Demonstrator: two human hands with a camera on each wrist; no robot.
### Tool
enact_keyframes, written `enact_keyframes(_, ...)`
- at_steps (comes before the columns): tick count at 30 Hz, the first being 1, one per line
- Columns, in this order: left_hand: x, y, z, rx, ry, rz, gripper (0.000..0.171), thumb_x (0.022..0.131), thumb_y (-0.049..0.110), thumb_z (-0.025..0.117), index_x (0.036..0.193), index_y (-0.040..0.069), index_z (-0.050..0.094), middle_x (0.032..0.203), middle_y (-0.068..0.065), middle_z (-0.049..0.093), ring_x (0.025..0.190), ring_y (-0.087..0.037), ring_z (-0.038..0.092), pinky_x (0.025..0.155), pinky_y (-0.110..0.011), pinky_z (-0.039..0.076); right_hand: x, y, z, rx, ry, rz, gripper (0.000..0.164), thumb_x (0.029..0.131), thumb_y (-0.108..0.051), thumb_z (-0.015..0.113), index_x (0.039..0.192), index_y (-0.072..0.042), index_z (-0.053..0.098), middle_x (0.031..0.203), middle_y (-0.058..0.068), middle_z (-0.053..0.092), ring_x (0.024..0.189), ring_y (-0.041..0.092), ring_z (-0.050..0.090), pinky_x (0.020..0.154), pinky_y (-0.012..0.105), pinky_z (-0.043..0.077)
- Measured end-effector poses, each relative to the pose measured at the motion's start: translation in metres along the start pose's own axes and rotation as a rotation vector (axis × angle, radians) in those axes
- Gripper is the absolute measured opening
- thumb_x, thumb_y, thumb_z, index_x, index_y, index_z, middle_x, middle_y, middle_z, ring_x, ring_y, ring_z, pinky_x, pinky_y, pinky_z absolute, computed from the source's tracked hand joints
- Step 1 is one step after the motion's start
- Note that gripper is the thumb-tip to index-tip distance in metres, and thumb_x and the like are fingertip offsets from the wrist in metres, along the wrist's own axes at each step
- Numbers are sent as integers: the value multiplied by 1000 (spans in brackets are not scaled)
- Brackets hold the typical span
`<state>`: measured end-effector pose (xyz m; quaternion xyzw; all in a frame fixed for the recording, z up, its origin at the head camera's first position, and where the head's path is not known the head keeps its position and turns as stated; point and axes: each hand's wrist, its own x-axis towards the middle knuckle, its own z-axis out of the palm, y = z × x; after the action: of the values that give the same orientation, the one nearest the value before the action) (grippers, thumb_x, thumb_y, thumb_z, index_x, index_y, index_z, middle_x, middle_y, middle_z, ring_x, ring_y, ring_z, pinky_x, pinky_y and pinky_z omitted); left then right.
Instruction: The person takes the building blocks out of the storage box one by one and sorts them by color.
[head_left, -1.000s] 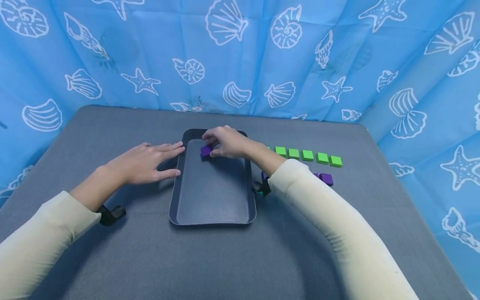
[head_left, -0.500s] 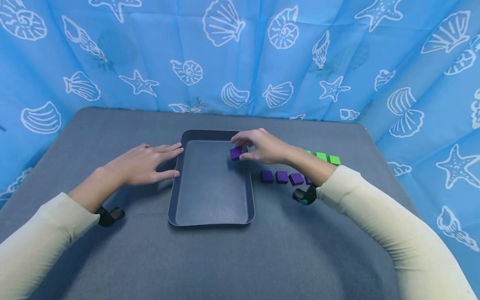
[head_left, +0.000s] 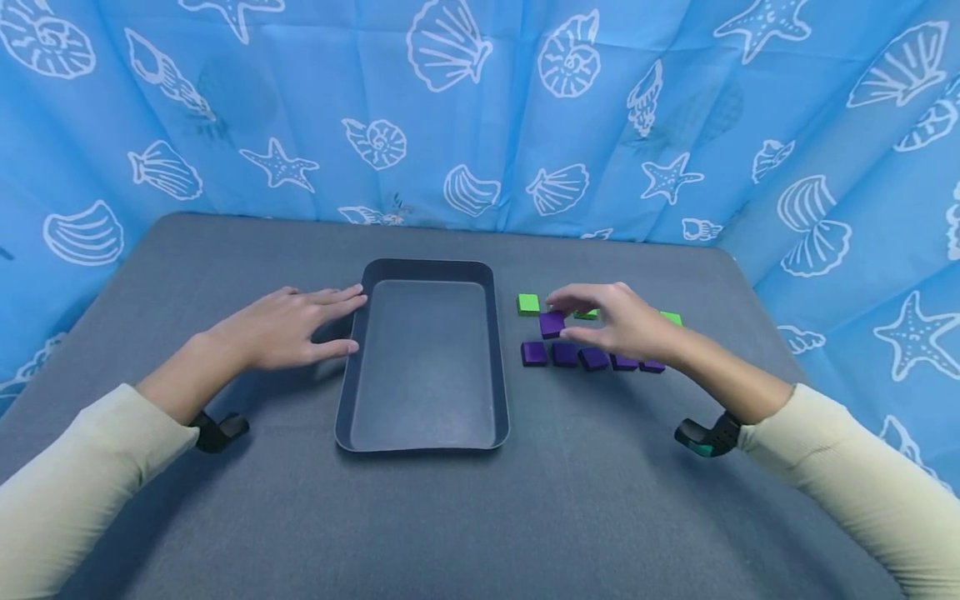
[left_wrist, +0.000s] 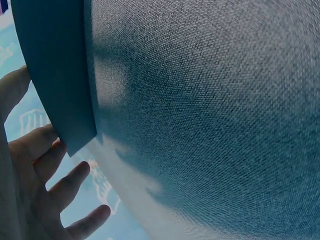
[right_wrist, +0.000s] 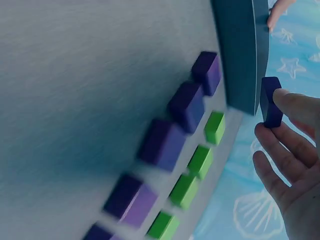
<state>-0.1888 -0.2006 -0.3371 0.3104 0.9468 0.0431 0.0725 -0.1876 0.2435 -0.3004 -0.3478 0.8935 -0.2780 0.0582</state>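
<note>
A purple block (head_left: 552, 324) is pinched between the thumb and fingers of my right hand (head_left: 618, 321), held above the rows of blocks right of the tray. The right wrist view shows the same purple block (right_wrist: 271, 102) at the fingertips, off the table. My left hand (head_left: 288, 327) has its fingers straight and touches the left rim of the dark grey tray (head_left: 358, 358). In the left wrist view the fingertips of the left hand (left_wrist: 40, 175) lie along the tray wall (left_wrist: 55, 70). Nothing lies inside the tray.
Right of the tray stands a row of several purple blocks (head_left: 534, 354). Behind it runs a row of green blocks (head_left: 528, 304), partly hidden by my right hand. A grey cloth (head_left: 420, 517) covers the table, and a blue shell-patterned curtain (head_left: 480, 108) hangs behind.
My right hand has carried the purple block rightward, from inside the tray across its right rim to above the block rows. The left hand has stayed at the tray's left rim.
</note>
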Motion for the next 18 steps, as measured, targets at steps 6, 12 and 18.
enact_keyframes(6,-1,0,-1,0,4,4,76,97,56,54,155,10,36,159,-14,33,138,-39,43,106,-68,33,-34,20,-9,-21,86,14,40,88,0,74,126,1,64,120,15,69,105,24,67,87,46,56)
enact_keyframes(12,-1,1,-2,4,0,1,76,97,56,54,154,9,37,159,-14,33,138,-40,43,105,-69,33,-67,42,-12,-34,140,37,43,85,3,74,126,4,62,118,19,68,103,27,67,87,26,55)
enact_keyframes(18,-1,1,-2,-5,0,-3,76,97,56,54,155,10,36,160,-13,32,139,-40,42,106,-69,32,-95,56,-15,-32,217,99,42,84,6,72,126,3,63,115,17,69,101,5,63,88,12,49)
